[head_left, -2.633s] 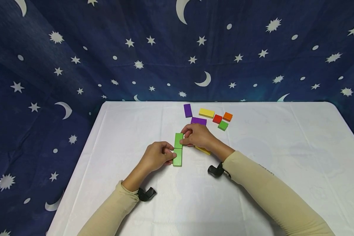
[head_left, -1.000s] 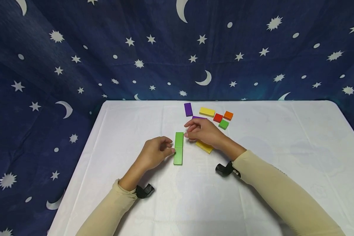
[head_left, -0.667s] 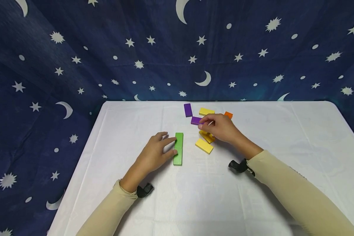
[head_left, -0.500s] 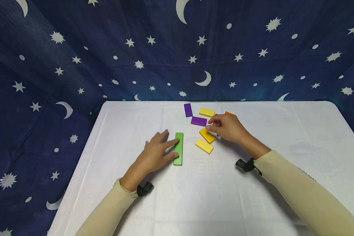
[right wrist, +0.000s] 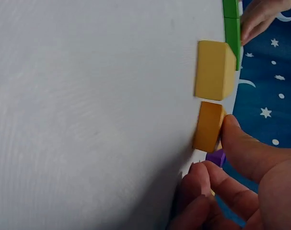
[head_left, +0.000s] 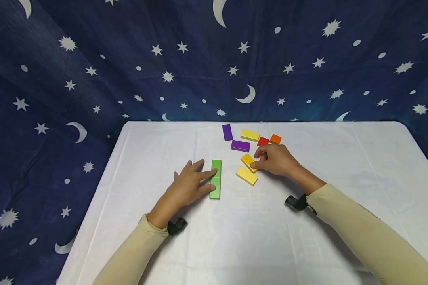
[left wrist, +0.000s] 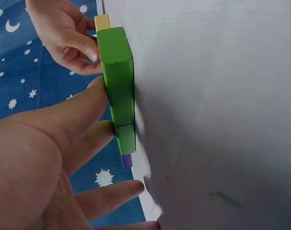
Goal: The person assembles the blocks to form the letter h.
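Observation:
Two green blocks lie end to end in a line, the far block (head_left: pixel 217 164) and the near block (head_left: pixel 215 194). My left hand (head_left: pixel 187 187) spreads beside them, its index fingertip resting on the far one and its thumb on the near one. Over a deep-yellow block (head_left: pixel 247 160), my right hand (head_left: pixel 277 159) touches its top with the thumb. The right wrist view shows a small gap between the other fingers and this block's end (right wrist: pixel 210 125). A paler yellow block (head_left: pixel 247 176) lies just nearer me.
Behind these lie two purple blocks, one lengthwise (head_left: pixel 227 132) and one crosswise (head_left: pixel 240 146). Another yellow block (head_left: pixel 250 135), a red block (head_left: pixel 263 141) and an orange block (head_left: pixel 276 139) sit toward the back edge of the white-covered table (head_left: pixel 157 154). A starry curtain hangs behind.
The right hand left the far green block, moved right past the crosswise purple block, then came down to the deep-yellow block. The left hand's fingers spread onto the green blocks, which stay put.

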The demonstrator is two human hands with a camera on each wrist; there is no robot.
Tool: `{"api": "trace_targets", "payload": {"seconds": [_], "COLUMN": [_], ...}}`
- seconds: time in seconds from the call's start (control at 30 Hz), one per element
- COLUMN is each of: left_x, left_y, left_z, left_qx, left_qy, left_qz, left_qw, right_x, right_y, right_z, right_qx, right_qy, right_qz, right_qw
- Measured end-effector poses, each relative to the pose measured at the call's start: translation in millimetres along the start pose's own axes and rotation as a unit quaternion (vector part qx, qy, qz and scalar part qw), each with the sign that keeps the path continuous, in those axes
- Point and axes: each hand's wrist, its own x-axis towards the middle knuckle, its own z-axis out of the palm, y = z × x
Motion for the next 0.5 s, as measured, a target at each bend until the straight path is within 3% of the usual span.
{"api": "trace_targets", "payload": {"seconds": [0.5], "left_x": [-0.3], "left_y": [2.1], "left_z": [1.1], "left_qx": [0.025], "left_qy": [-0.004], "left_qz": [-0.025], "left_qw": [0.9994], "right_x": [-4.1], "right_y": [-6.1], "right_z": [-2.5], "right_qx": [-0.014], "right_qy": [-0.015], "right_qz": [-0.001], "right_qw": [1.0]}}
